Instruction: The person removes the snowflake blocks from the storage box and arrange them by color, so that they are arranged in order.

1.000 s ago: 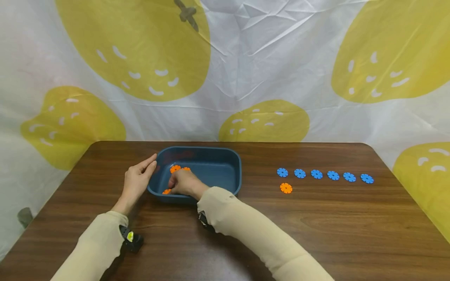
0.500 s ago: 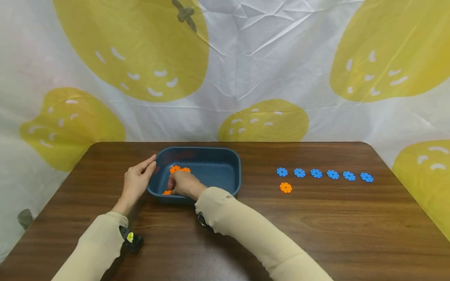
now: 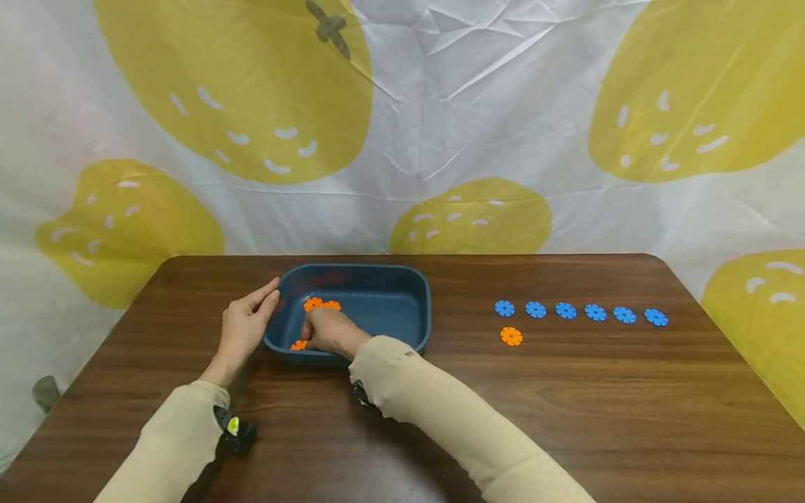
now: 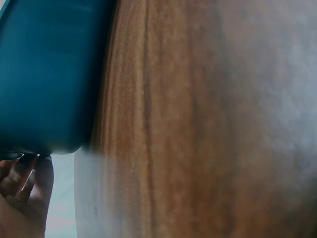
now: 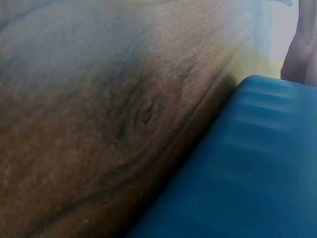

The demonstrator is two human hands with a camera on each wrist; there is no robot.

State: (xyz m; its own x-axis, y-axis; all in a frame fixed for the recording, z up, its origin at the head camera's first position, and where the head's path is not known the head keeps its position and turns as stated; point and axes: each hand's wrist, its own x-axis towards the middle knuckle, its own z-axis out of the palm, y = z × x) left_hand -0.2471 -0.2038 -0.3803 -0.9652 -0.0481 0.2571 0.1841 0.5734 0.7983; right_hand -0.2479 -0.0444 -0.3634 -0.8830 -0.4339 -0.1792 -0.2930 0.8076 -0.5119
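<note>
My right hand (image 3: 330, 330) reaches down into a blue rectangular tub (image 3: 393, 314), fingers bent toward its floor at the left end. Two orange notched discs (image 3: 312, 304) show just beyond the fingers, and another orange disc (image 3: 298, 345) lies near the thumb side. The fingertips are hidden, so I cannot tell whether they pinch a disc. My left hand (image 3: 247, 323) is outside the tub with its fingers extended against the left wall. In the left wrist view, the left fingertips (image 4: 43, 159) touch the end of the tub (image 4: 44, 79).
Several blue notched discs (image 3: 566, 311) lie in a row on the wooden table (image 3: 566, 405), right of the tub. One orange disc (image 3: 511, 337) sits below the row's left end. A lemon-print cloth (image 3: 472, 216) hangs behind the table.
</note>
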